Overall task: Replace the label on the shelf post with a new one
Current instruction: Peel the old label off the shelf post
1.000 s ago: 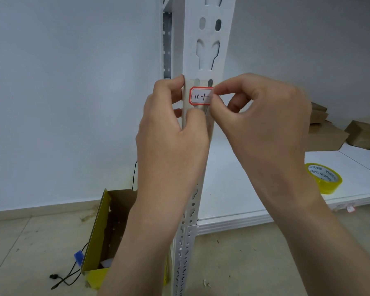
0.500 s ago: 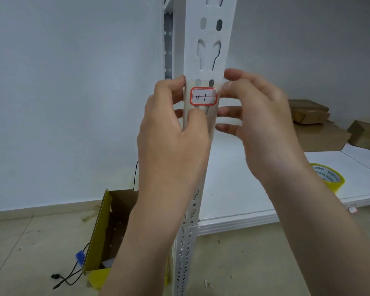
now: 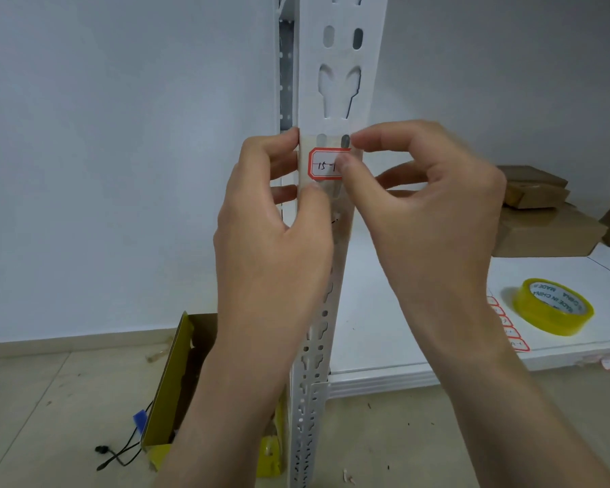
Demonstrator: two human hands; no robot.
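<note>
1. Left hand (image 3: 275,237) wrapped round shelf post (image 3: 342,82) from the left: fingers curled behind the post edge, thumb pressed flat on the front face just below the label (image 3: 326,165). Grasping the post.
2. Right hand (image 3: 434,209) at the post's right edge, thumb tip lying on the label's right end, index fingertip on the post edge just above it. Pinch-like pose, pressing on label/tape; other fingers loosely curled, apart from the post.
3. Label: white w/ red border, handwritten "15-", stuck on the post front btwn the two hands, under a strip of clear tape; right part hidden by the thumb.
4. Both forearms rising from the bottom of frame, wrists roughly level, palms facing each other.
5. Further out: yellow tape roll (image 3: 553,306) lying flat on the white shelf board (image 3: 402,332), right of the right wrist; sheet of red-bordered labels (image 3: 511,329) just beside it, partly hidden by the forearm.
6. Brown cardboard boxes (image 3: 543,220) stacked at the back of the shelf.
7. Open yellow box (image 3: 169,389) on the floor left of the post, black cable (image 3: 120,456) beside it.
</note>
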